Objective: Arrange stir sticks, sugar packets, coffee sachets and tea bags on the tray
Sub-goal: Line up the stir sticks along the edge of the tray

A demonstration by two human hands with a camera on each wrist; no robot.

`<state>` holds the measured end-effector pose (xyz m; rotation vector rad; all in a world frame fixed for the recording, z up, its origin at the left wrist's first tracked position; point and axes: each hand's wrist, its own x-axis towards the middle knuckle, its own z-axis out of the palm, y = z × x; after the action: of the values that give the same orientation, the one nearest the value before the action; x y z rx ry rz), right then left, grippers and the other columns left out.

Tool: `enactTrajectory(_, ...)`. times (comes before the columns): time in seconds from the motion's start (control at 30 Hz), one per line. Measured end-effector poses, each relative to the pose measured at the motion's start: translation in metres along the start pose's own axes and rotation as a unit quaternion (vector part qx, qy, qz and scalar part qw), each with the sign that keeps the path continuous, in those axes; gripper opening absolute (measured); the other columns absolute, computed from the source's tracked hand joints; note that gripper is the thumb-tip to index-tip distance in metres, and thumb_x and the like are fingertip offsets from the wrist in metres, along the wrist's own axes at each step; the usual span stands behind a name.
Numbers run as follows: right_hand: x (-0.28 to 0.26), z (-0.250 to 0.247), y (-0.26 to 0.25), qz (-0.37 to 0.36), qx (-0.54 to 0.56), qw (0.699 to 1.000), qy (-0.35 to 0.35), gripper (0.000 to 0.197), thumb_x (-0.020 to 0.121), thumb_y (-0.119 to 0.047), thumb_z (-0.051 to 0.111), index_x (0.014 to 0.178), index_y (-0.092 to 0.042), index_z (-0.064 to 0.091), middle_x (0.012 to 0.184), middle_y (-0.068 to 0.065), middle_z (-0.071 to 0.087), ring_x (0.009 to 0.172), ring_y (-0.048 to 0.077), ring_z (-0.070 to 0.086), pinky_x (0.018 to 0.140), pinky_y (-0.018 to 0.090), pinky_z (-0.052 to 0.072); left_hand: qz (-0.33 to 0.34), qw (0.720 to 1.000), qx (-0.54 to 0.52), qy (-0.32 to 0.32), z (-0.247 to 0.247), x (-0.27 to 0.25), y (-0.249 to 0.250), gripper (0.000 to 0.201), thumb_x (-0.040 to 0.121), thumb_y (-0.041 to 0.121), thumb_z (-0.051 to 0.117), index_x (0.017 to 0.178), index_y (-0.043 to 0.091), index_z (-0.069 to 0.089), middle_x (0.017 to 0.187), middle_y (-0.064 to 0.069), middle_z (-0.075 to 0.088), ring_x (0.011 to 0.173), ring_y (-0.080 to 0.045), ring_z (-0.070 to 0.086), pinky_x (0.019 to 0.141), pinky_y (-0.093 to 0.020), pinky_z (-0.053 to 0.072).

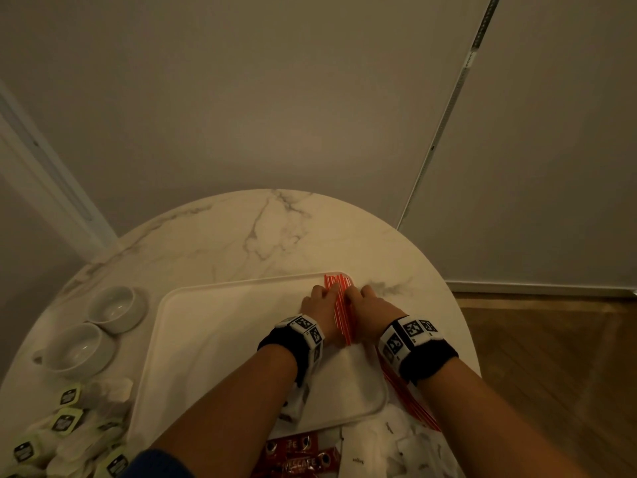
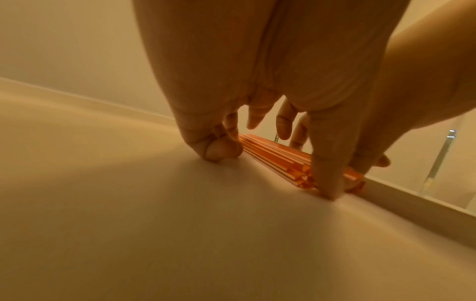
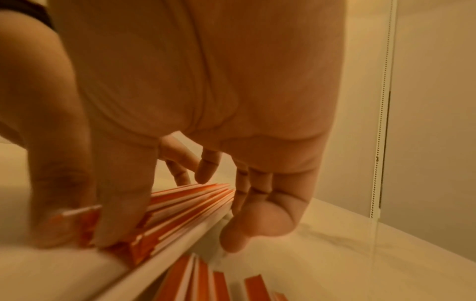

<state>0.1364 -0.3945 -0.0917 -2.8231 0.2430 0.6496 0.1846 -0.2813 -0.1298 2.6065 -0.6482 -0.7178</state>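
Both hands are bracketing one bundle of stir sticks (image 1: pixel 339 307) on the tray (image 1: pixel 213 343), and nothing is being lifted. Over on the left hand (image 1: pixel 319 307), the fingers are reaching down fairly straight, fingertips (image 2: pixel 328 191) planted on the tray floor at the near ends of the sticks, pressing rather than wrapping. Coming in from the other side, the right hand (image 1: pixel 367 303) is also loose and extended, its thumb lying on top of the bundle while the little finger is hanging over the tray's edge toward the table (image 1: pixel 241 232).

Those sticks are lying in the far right corner of the tray, right along the right rim, running away from the person. More sticks (image 1: pixel 410 398) are waiting off the tray on the table, just beside that same rim.

This looks like the squaring-up step: getting the bundle parallel and tight against the rim. Doing it well probably means pushing gently inward from both sides while tapping the near ends level, keeping the pressure low so the light sticks are not springing up or rolling over the low edge.

Tea bags (image 1: pixel 65 422) are piled at the left front, red coffee sachets (image 1: pixel 300 457) at the front, white packets (image 1: pixel 396 446), likely sugar, to their right, all off the tray. Two white cups (image 1: pixel 100 326) are sitting to the left
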Motion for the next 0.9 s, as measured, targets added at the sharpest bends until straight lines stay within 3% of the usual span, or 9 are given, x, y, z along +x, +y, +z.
enactTrajectory(0.2,0.000,-0.006,0.005,0.009,0.007,1.000,-0.027,0.098,0.064,-0.019,0.086,0.140,-0.015,0.023,0.130,0.011,0.040,0.112,0.034,0.056,0.093,0.042,0.050,-0.013,1.000,0.018,0.005,0.003,-0.002,0.008,0.146,0.048,0.051,0.089,0.150,0.020,-0.012,0.142,-0.012,0.024,0.127,-0.032,0.035,0.108,-0.044,0.035)
enactTrajectory(0.43,-0.002,-0.001,0.010,-0.005,-0.016,1.000,-0.024,0.096,0.065,-0.021,0.084,0.140,-0.019,0.024,0.131,0.010,0.037,0.115,0.033,0.052,0.095,0.043,0.048,-0.015,1.000,-0.012,0.018,0.004,-0.003,0.009,0.138,0.056,0.050,0.086,0.150,0.016,-0.008,0.143,-0.011,0.026,0.128,-0.029,0.036,0.109,-0.041,0.034)
enactTrajectory(0.6,-0.007,0.009,0.014,-0.023,-0.029,0.999,-0.015,0.105,0.056,-0.022,0.089,0.141,-0.021,0.027,0.144,0.007,0.024,0.125,0.033,0.040,0.100,0.046,0.045,-0.012,0.999,-0.044,0.028,0.002,-0.004,0.005,0.133,0.058,0.044,0.086,0.151,0.017,-0.004,0.144,-0.010,0.027,0.129,-0.029,0.037,0.109,-0.041,0.034)
enactTrajectory(0.73,-0.006,0.011,0.012,-0.040,-0.042,0.998,0.013,0.101,0.060,-0.026,0.088,0.141,-0.023,0.027,0.149,0.008,0.019,0.130,0.035,0.034,0.102,0.049,0.043,-0.007,0.998,-0.056,0.027,0.000,-0.005,0.002,0.135,0.056,0.039,0.089,0.151,0.019,-0.005,0.144,-0.009,0.027,0.130,-0.029,0.037,0.108,-0.042,0.036)
enactTrajectory(0.9,-0.003,0.010,0.010,-0.047,-0.051,0.997,0.021,0.095,0.065,-0.034,0.085,0.141,-0.025,0.028,0.146,0.011,0.024,0.127,0.036,0.039,0.102,0.048,0.043,-0.005,0.999,-0.025,0.023,0.002,-0.008,0.004,0.140,0.053,0.045,0.089,0.150,0.017,-0.009,0.144,-0.009,0.026,0.129,-0.027,0.036,0.109,-0.040,0.034)
